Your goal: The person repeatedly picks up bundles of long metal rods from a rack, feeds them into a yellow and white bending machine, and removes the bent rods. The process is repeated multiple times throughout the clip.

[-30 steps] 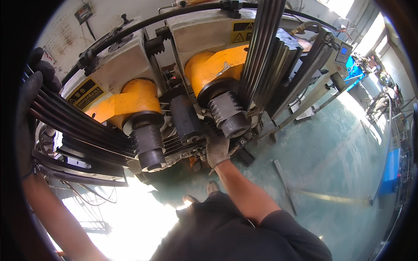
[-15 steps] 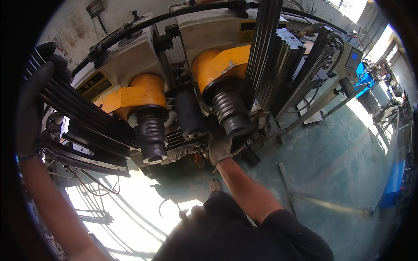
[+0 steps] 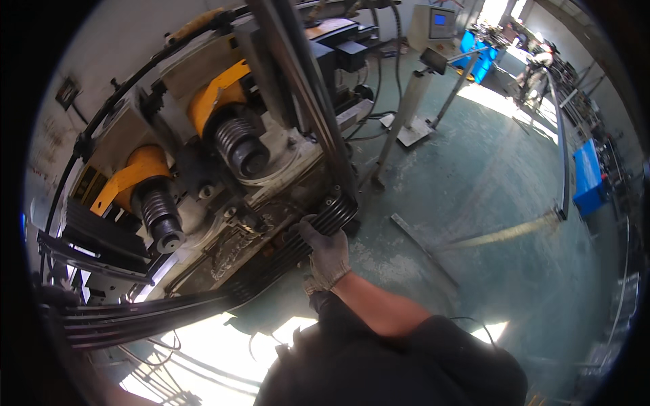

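Observation:
A long dark metal profile with parallel ribs [image 3: 162, 314] is bent at a corner; one length runs along the machine's front, the other rises at an angle past the rollers. My gloved right hand [image 3: 328, 254] is closed on it near the corner, thumb over the ribs. At the dim left rim, my gloved left hand [image 3: 59, 296] is closed around the profile's other end, its fingers only partly visible. Behind the profile stands the bending machine, with two ribbed dark rollers [image 3: 161, 220] [image 3: 242, 145] below yellow brackets [image 3: 139, 174].
A metal stand [image 3: 406, 111] is to the right of the machine, near a control box with a screen [image 3: 432, 24]. A loose bar [image 3: 425, 252] lies on the green floor. Blue bins [image 3: 588, 177] and a person [image 3: 538, 64] are farther right.
The ribbed profile has come off the rollers and down to the machine's front. My left hand has lowered, and my right hand has moved from beside a roller onto the profile. The view has turned right.

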Demonstrator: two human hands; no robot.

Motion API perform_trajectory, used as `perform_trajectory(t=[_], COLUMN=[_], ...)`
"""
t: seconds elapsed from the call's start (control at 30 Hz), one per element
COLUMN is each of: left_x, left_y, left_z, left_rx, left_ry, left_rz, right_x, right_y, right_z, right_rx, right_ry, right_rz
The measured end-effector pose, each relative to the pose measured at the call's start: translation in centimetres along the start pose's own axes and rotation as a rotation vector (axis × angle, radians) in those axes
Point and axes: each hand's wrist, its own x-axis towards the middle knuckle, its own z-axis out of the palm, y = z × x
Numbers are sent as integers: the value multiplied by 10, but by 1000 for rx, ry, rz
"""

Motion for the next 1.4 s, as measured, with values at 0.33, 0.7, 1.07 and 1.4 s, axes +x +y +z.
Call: perform_trajectory(t=[0.33, 0.7, 1.07, 1.4], left_x=[-254, -466, -465, -637], left_y=[-96, -28, 78, 5], left_z=[157, 368, 395, 269], left_rx=[-474, -834, -312, -946], left_ry=[-440, -623, -486, 90], left_rz=[-814, -1553, -951, -1385], right_x=[-101, -10, 195, 52], right_y=[-190, -443, -531, -173], right_z=[-405, -689, -847, -683], right_rx=[-645, -1317, -1728, -1543], right_ry=[953, 1174, 939, 232], right_rz=[-412, -426, 113, -580])
